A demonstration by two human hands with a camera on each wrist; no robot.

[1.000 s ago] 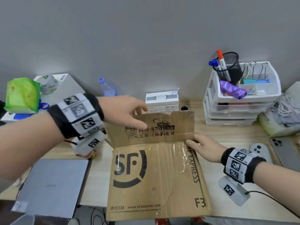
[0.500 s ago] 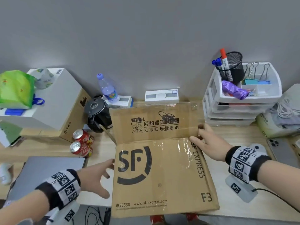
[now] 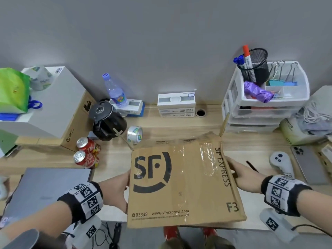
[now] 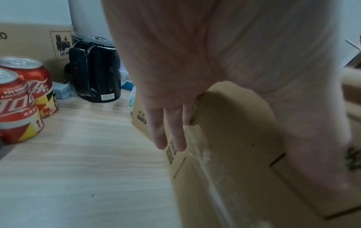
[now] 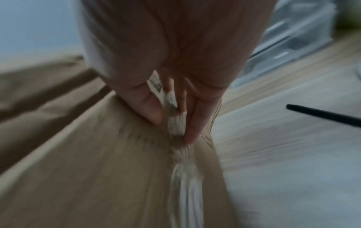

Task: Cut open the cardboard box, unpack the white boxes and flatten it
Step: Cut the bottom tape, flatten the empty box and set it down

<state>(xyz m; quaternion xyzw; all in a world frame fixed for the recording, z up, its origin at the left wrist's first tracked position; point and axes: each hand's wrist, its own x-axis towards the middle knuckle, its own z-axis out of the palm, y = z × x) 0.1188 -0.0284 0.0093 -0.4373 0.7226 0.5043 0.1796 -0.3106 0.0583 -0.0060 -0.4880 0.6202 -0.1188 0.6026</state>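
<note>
The flattened cardboard box (image 3: pixel 181 184) lies at the desk's (image 3: pixel 179 130) front edge; the left hand (image 3: pixel 116 189) holds its left side, fingers underneath, while the right hand (image 3: pixel 246 175) pinches its right edge

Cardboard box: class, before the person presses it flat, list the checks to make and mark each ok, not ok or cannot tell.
1. Left hand has a grip on the cardboard box at its left edge: ok.
2. Right hand holds the right edge: ok.
3. White boxes unpacked, stacked by the wall: ok.
4. Box empty inside: cannot tell.
5. Far flaps folded flat: not ok, one stands up.
6. Tape roll clear of the box: cannot tell, it sits close behind the far corner.
</note>
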